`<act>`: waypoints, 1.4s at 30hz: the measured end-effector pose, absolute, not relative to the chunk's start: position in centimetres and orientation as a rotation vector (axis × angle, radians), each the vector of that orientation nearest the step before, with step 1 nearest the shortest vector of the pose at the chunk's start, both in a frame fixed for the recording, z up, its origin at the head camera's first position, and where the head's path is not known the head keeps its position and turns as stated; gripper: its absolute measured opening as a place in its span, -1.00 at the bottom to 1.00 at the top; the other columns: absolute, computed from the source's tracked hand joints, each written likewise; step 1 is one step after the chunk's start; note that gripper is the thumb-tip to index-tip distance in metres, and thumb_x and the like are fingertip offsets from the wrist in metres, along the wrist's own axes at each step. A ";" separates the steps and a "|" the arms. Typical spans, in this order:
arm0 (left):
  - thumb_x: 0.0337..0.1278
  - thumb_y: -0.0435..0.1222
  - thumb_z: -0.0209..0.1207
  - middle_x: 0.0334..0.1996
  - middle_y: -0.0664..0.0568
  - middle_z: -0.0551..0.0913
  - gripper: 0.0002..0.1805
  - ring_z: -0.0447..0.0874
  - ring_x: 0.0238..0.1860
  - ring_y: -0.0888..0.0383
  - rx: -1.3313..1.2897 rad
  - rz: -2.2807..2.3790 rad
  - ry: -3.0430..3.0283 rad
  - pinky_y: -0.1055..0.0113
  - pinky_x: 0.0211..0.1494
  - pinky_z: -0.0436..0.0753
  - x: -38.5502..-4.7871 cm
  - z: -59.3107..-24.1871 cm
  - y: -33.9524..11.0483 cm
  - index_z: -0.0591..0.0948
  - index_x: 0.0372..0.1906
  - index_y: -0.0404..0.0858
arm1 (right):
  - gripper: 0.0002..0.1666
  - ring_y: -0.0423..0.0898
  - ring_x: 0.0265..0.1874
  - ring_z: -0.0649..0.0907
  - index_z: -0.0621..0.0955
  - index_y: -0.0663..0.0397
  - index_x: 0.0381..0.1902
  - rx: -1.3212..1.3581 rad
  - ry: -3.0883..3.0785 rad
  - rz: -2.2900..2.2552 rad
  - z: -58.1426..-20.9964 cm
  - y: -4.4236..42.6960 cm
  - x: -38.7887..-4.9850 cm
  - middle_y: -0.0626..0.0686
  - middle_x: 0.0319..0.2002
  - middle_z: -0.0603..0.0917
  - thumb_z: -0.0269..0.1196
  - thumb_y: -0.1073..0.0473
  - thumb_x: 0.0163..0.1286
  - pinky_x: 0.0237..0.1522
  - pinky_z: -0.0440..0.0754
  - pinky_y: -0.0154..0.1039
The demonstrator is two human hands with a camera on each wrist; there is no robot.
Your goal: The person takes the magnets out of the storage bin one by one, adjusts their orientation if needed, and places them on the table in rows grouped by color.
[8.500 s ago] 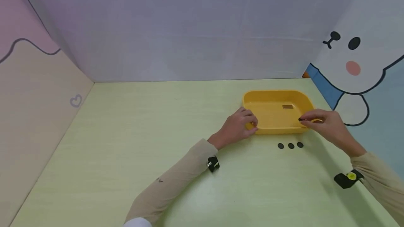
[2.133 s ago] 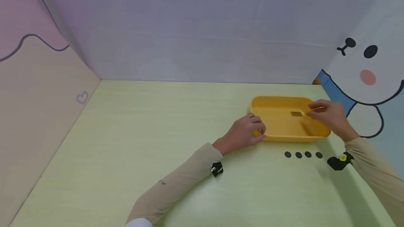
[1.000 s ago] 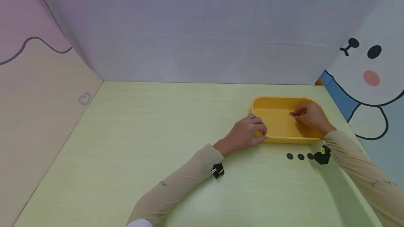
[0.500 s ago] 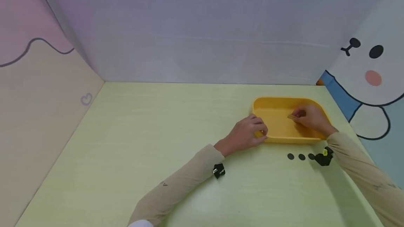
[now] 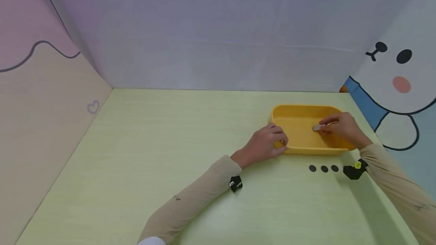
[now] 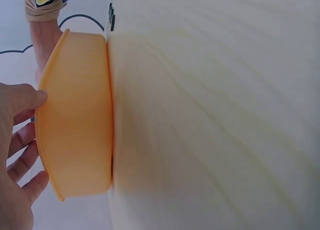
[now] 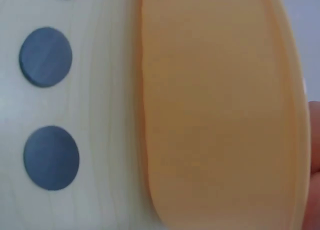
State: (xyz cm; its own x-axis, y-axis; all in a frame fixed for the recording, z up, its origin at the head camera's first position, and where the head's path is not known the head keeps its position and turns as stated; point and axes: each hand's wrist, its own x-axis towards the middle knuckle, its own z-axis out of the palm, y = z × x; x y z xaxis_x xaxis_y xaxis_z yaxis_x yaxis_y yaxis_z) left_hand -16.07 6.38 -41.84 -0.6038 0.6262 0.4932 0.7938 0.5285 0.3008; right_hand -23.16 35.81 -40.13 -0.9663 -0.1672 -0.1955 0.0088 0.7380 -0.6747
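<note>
A yellow tray [image 5: 296, 120] stands on the table towards the right. My left hand [image 5: 260, 144] grips its near left corner; in the left wrist view the thumb [image 6: 35, 97] lies on the rim [image 6: 42, 140] and the other fingers bend about it. Inside the tray, my right hand [image 5: 344, 128] pinches a small flat rectangular piece [image 5: 317, 127], its pale grey face showing. In front of the tray, small round black discs [image 5: 324, 169] lie in a row. The right wrist view shows discs [image 7: 51, 158] beside the tray wall [image 7: 220, 115], but the right hand's grip is hidden there.
The pale green tabletop [image 5: 170, 131] stretches left of the tray. A plain backdrop [image 5: 211, 48] rises behind it, and a printed panel [image 5: 395, 124] stands close to the tray's right. A black wrist camera [image 5: 355, 169] hangs beside the row of discs.
Earlier my right hand held a dark disc over the tray; later another disc lay in the row. It then picked up the rectangular piece from the tray and turned it. My left hand stayed.
</note>
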 end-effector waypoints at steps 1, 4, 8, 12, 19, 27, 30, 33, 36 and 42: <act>0.09 -0.17 0.28 -0.30 0.21 0.60 -0.92 0.43 -0.21 0.25 -1.179 -0.726 -2.447 0.58 -0.15 0.38 -16.1 -41.8 6.4 0.67 -0.35 -0.07 | -0.65 -0.12 -0.45 0.68 0.57 0.51 -0.06 -0.118 2.688 -1.061 -40.2 35.9 -23.1 0.25 -0.28 0.68 0.23 0.29 0.31 -0.37 0.59 -0.44; 0.08 -0.17 0.28 -0.31 0.21 0.60 -0.92 0.43 -0.22 0.26 -1.183 -0.723 -2.448 0.58 -0.15 0.38 -16.1 -41.8 6.4 0.67 -0.35 -0.07 | -0.63 -0.19 -0.41 0.65 0.56 0.48 -0.02 -0.080 2.672 -1.086 -40.3 36.1 -22.9 0.26 -0.19 0.66 0.21 0.27 0.32 -0.34 0.57 -0.47; 0.09 -0.18 0.28 -0.31 0.22 0.60 -0.93 0.43 -0.22 0.26 -1.186 -0.715 -2.450 0.58 -0.14 0.38 -16.2 -41.9 6.4 0.67 -0.35 -0.07 | -0.56 -0.29 -0.38 0.63 0.53 0.44 0.07 -0.033 2.633 -1.143 -40.2 36.5 -22.6 0.18 -0.16 0.66 0.20 0.19 0.36 -0.30 0.55 -0.51; 0.08 -0.17 0.28 -0.31 0.21 0.60 -0.92 0.43 -0.22 0.26 -1.180 -0.704 -2.452 0.59 -0.15 0.38 -16.2 -42.0 6.4 0.67 -0.35 -0.07 | -0.45 -0.33 -0.33 0.66 0.47 0.39 0.16 0.008 2.561 -1.203 -39.6 36.6 -22.1 -0.01 -0.21 0.69 0.19 0.06 0.38 -0.24 0.52 -0.54; 0.08 -0.18 0.28 -0.31 0.21 0.60 -0.92 0.43 -0.22 0.26 -1.178 -0.730 -2.445 0.58 -0.16 0.39 -16.4 -42.1 6.3 0.67 -0.34 -0.08 | -0.33 -0.37 -0.25 0.66 0.44 0.26 0.23 0.010 2.504 -1.220 -38.5 36.6 -21.0 -0.21 -0.19 0.63 0.18 -0.10 0.35 -0.18 0.52 -0.52; 0.08 -0.18 0.28 -0.32 0.22 0.59 -0.93 0.43 -0.21 0.25 -1.174 -0.736 -2.435 0.59 -0.16 0.39 -16.8 -42.3 6.4 0.67 -0.34 -0.07 | -0.64 -0.14 -0.20 0.71 0.62 0.14 0.04 0.029 2.222 -1.637 -37.7 37.2 -19.4 -0.23 -0.23 0.64 0.26 0.15 0.31 -0.13 0.58 -0.34; 0.08 -0.17 0.28 -0.31 0.22 0.59 -0.93 0.43 -0.21 0.25 -1.172 -0.725 -2.437 0.60 -0.16 0.38 -16.9 -42.4 6.5 0.67 -0.34 -0.06 | -0.74 -0.12 -0.23 0.72 0.68 0.10 -0.06 0.021 2.103 -1.769 -37.6 37.4 -18.6 -0.17 -0.23 0.67 0.26 0.24 0.29 -0.17 0.60 -0.30; 0.08 -0.17 0.28 -0.32 0.23 0.59 -0.93 0.42 -0.20 0.27 -1.171 -0.718 -2.436 0.61 -0.16 0.38 -16.9 -42.6 6.6 0.67 -0.35 -0.06 | -0.77 -0.10 -0.25 0.72 0.69 0.14 -0.09 0.003 1.989 -1.877 -37.6 37.5 -17.8 -0.09 -0.21 0.69 0.24 0.32 0.29 -0.18 0.61 -0.28; 0.06 -0.17 0.29 -0.32 0.23 0.59 -0.92 0.42 -0.21 0.27 -1.173 -0.725 -2.429 0.61 -0.15 0.38 -17.0 -42.7 6.6 0.67 -0.35 -0.06 | -0.77 -0.07 -0.24 0.72 0.69 0.16 -0.11 -0.010 1.925 -1.928 -37.6 37.5 -17.1 -0.04 -0.20 0.69 0.22 0.36 0.30 -0.19 0.61 -0.27; 0.06 -0.17 0.30 -0.33 0.23 0.59 -0.92 0.42 -0.21 0.27 -1.180 -0.735 -2.421 0.60 -0.16 0.38 -17.0 -42.7 6.6 0.67 -0.36 -0.07 | -0.77 -0.04 -0.26 0.73 0.70 0.18 -0.14 -0.040 1.881 -1.979 -37.6 37.2 -16.4 0.02 -0.21 0.69 0.19 0.42 0.31 -0.18 0.61 -0.24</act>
